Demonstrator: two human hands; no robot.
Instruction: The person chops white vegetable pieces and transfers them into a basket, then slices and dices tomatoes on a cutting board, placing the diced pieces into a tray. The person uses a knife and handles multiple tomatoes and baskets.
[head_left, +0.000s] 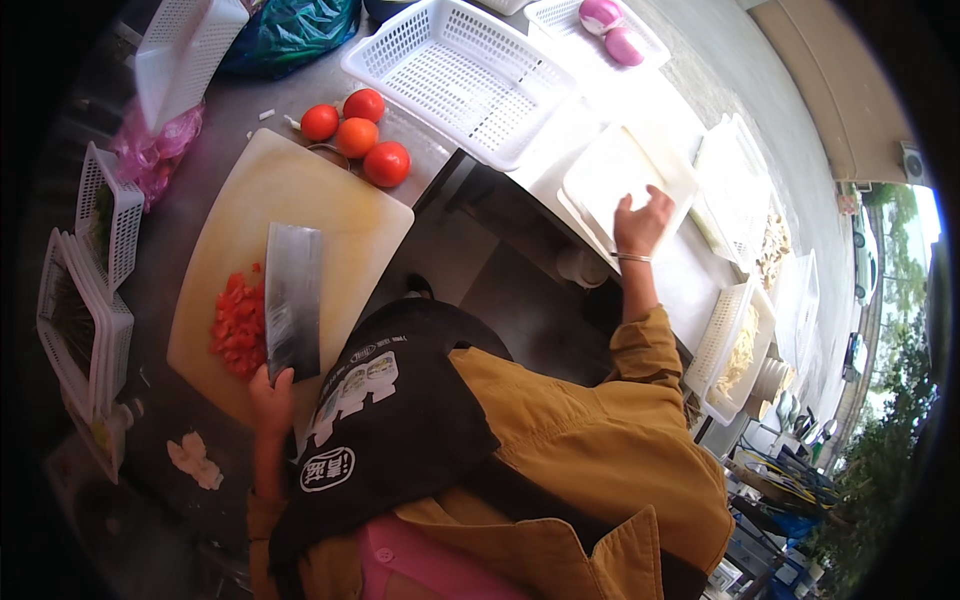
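My left hand grips the near end of a broad cleaver, whose handle is hidden. The blade lies over a pale, stained cutting board, beside a heap of diced tomato on its left. Several whole red tomatoes sit at the board's far right corner. My right hand is stretched out over a flat white plastic board or lid on the bright metal table, its fingers slightly bent and apart; whether they touch it is unclear in the glare.
A perforated white basket stands ahead, another with red onions beyond it. At right, a basket holds pale shreds. White baskets with greens, a pink bag and a green bag line the left. A dark gap separates the work surfaces.
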